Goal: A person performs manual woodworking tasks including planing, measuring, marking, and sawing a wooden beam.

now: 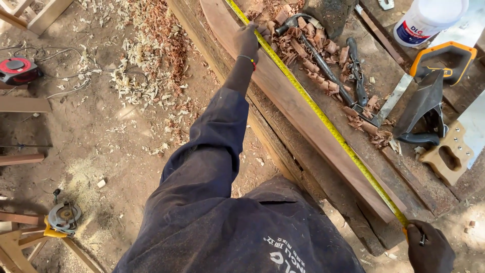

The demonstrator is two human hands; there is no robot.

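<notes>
A long reddish-brown plank [283,98] lies on a rough wooden workbench [434,194]. A yellow tape measure [323,121] is stretched along the plank's right edge. My left hand [248,40], arm in a dark blue sleeve, presses the tape down on the plank far along it. My right hand [429,247] grips the tape's near end at the plank's near corner, together with a thin dark pencil-like stick.
Wood shavings [308,48], a long metal tool [328,71], a square [391,103], handsaws [454,146], a dark plane [424,108] and a white tub [424,20] sit on the bench. Shavings litter the dirt floor [101,131]; a circular saw [63,217] and a red device [17,70] lie left.
</notes>
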